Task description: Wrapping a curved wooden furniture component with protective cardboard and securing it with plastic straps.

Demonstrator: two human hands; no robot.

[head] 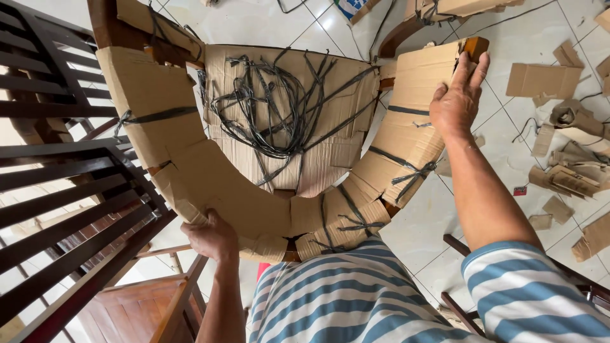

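A wooden chair wrapped in brown cardboard (190, 171) stands in front of me, its curved back and arms bound with black plastic straps (406, 171). On the cardboard-covered seat (330, 95) lies a tangle of loose black straps (267, 101). My left hand (211, 237) grips the lower left curve of the wrapped backrest. My right hand (459, 95) holds the cardboard at the end of the right armrest, where bare wood (476, 46) shows. My blue and white striped shirt (356, 298) fills the bottom.
Dark wooden slatted chairs (57, 190) stand close on the left. Torn cardboard pieces (565, 159) and straps litter the white tiled floor (502, 146) on the right. More wrapped furniture (432, 13) sits at the top right.
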